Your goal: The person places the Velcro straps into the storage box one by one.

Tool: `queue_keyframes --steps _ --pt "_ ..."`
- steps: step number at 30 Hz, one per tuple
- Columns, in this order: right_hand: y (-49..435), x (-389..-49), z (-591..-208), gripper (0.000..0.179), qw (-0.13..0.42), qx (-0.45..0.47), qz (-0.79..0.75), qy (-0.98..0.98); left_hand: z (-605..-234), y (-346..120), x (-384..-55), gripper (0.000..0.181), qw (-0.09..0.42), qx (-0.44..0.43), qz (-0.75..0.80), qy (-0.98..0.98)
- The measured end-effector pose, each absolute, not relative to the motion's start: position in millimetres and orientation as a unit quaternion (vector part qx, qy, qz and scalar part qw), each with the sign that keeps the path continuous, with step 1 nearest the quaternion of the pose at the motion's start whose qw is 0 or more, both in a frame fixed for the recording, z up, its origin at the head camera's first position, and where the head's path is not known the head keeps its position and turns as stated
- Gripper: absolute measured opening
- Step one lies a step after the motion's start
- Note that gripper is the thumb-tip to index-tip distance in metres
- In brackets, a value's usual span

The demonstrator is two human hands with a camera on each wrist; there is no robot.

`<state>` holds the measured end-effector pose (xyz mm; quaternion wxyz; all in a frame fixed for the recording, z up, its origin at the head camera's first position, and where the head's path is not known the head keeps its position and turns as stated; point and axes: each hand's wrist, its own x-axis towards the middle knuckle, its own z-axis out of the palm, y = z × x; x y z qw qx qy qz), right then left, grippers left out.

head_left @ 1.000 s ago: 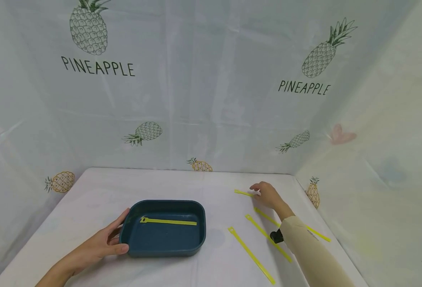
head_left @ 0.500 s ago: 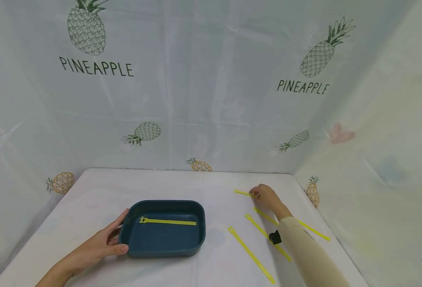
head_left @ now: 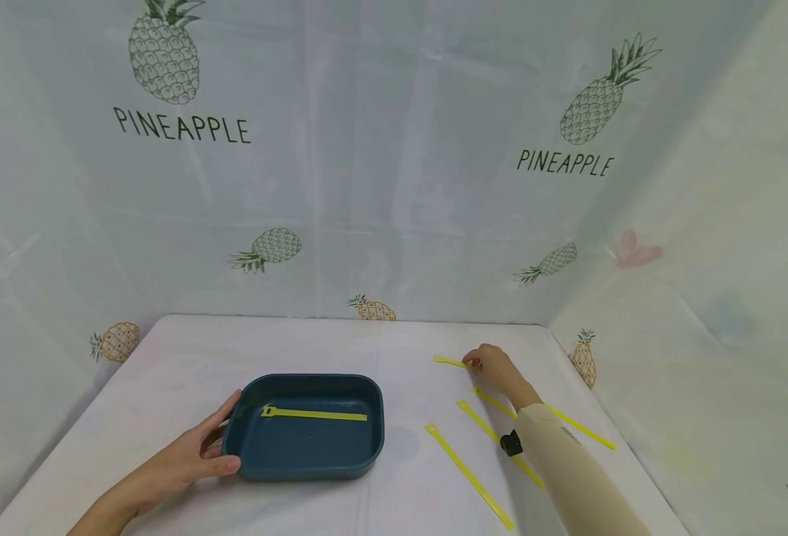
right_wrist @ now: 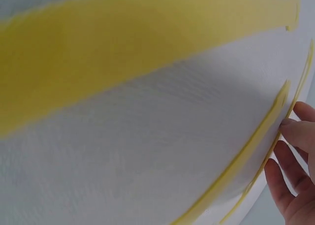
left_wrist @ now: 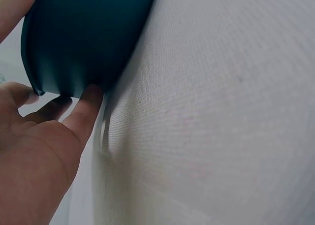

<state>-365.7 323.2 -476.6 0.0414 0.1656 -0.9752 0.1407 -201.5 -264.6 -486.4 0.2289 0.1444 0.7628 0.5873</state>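
Note:
My left hand [head_left: 176, 460] holds the left end of a dark teal rectangular tray [head_left: 307, 473], thumb at the near corner and fingers along the side. One yellow slot-headed cable tie [head_left: 320, 414] lies flat inside it. At the far right of the table, my right hand [head_left: 499, 371] pinches another yellow cable tie [head_left: 446, 360] between thumb and finger. Its slotted head sticks out to the left; the hand hides the rest in the head view. The right wrist view shows this held tie [right_wrist: 306, 67] as a thin line passing the fingertips.
Several more yellow cable ties lie slanted on the white-covered table [head_left: 233, 344]: a near one [head_left: 469, 476], a middle one [head_left: 481, 422] and one partly under the right forearm [head_left: 582, 428]. A black wrist device [head_left: 511, 444] hangs by the sleeve. Pineapple-print sheets [head_left: 394, 186] enclose the table.
My right hand's fingers have closed on the far cable tie, which has shifted slightly left. The right forearm has moved a little left. My left hand and the tray stay still.

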Motion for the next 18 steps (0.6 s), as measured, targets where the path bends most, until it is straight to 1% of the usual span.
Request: queue_keyframes --steps 5,18 --pt "322.8 -367.3 -476.2 0.026 0.031 0.148 0.143 -0.978 -487.1 -264.4 -201.5 0.104 0.230 0.144 0.590 0.760" --pt "321.4 -366.4 -468.2 0.029 0.000 0.142 0.174 -0.974 -487.6 -265.1 -202.2 0.105 0.229 0.141 0.593 0.759"
